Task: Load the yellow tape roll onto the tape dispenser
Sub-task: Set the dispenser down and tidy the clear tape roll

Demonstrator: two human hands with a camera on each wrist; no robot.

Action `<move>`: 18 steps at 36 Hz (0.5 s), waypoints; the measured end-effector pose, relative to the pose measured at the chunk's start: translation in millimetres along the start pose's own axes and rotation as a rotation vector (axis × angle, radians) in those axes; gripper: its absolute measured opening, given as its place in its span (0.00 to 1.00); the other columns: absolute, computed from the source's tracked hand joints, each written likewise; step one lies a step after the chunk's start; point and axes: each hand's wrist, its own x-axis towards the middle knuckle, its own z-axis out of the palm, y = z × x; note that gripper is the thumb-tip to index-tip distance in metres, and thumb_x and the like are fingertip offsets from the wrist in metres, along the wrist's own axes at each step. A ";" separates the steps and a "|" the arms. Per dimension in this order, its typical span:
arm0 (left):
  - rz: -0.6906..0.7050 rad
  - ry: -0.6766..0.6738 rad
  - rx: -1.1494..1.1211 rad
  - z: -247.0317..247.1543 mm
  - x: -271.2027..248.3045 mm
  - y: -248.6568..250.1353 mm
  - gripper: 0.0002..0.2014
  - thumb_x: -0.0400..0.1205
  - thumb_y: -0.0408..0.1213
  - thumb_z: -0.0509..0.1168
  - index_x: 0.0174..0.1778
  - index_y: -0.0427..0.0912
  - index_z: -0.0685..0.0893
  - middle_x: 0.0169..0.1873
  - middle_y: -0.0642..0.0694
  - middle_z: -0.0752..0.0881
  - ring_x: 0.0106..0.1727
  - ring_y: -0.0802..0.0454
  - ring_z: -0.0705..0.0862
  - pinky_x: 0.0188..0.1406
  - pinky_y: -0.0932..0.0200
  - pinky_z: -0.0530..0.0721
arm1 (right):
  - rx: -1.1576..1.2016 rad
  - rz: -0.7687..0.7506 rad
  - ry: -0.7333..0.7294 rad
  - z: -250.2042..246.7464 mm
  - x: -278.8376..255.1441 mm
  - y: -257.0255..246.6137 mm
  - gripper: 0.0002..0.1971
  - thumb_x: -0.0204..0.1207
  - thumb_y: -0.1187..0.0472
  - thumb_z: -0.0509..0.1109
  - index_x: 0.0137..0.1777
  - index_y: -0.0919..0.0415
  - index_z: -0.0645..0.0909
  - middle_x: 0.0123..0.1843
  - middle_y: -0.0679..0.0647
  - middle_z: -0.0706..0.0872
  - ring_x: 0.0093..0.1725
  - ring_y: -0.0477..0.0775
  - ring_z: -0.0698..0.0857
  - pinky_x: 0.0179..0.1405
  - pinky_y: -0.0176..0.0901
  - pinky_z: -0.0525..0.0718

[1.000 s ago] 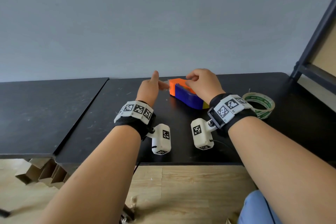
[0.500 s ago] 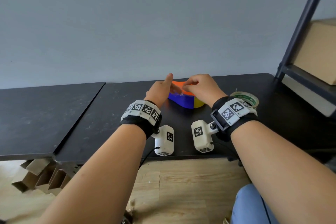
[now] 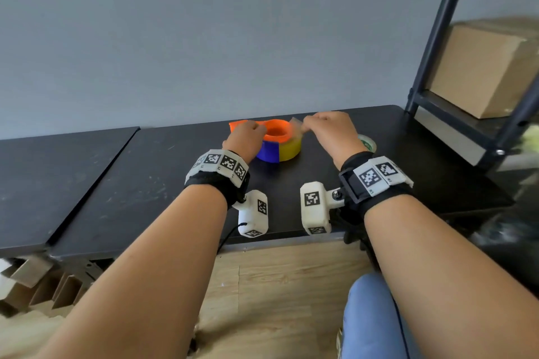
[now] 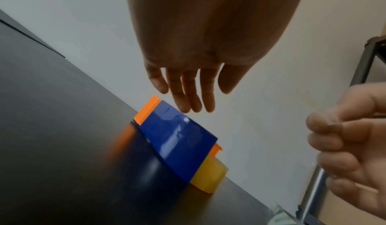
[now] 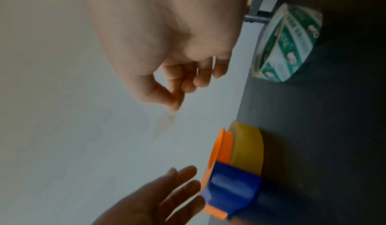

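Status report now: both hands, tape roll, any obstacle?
Left hand open above the tape dispenser. Right hand pinches a clear tape end. Yellow tape roll seated in dispenser. Green-printed tape roll aside, not blocking.

Right hand (image 5: 167,46) pinches tape end (image 5: 165,122) above yellow tape roll (image 5: 248,147).

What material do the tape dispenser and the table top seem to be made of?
The tape dispenser looks like moulded plastic, glossy: its blue cover shows bright highlights and its orange parts have crisp moulded edges. The table top looks like a black painted or laminated board, semi-matt, with pale scuffs and a dim reflection of the dispenser; the core material cannot be told.
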 end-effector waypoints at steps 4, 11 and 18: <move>0.089 -0.017 0.019 12.3 -1.6 10.0 0.11 0.84 0.35 0.60 0.56 0.39 0.86 0.45 0.45 0.84 0.47 0.48 0.79 0.43 0.59 0.74 | -0.008 0.080 0.035 -20.0 6.6 11.8 0.08 0.69 0.62 0.71 0.35 0.60 0.74 0.32 0.57 0.66 0.36 0.56 0.66 0.36 0.49 0.65; 0.251 -0.053 0.093 47.4 -4.1 36.1 0.12 0.81 0.30 0.61 0.52 0.43 0.89 0.55 0.45 0.89 0.56 0.49 0.85 0.51 0.63 0.76 | -0.169 0.159 0.073 -45.7 24.2 48.8 0.06 0.70 0.66 0.72 0.37 0.70 0.81 0.36 0.70 0.77 0.39 0.54 0.75 0.39 0.46 0.70; 0.310 -0.132 0.190 77.5 -1.7 50.8 0.12 0.82 0.32 0.62 0.53 0.43 0.90 0.57 0.46 0.89 0.58 0.49 0.87 0.61 0.58 0.82 | -0.352 0.252 0.094 -60.6 35.5 75.9 0.19 0.72 0.54 0.77 0.56 0.69 0.85 0.51 0.60 0.90 0.53 0.60 0.88 0.50 0.48 0.84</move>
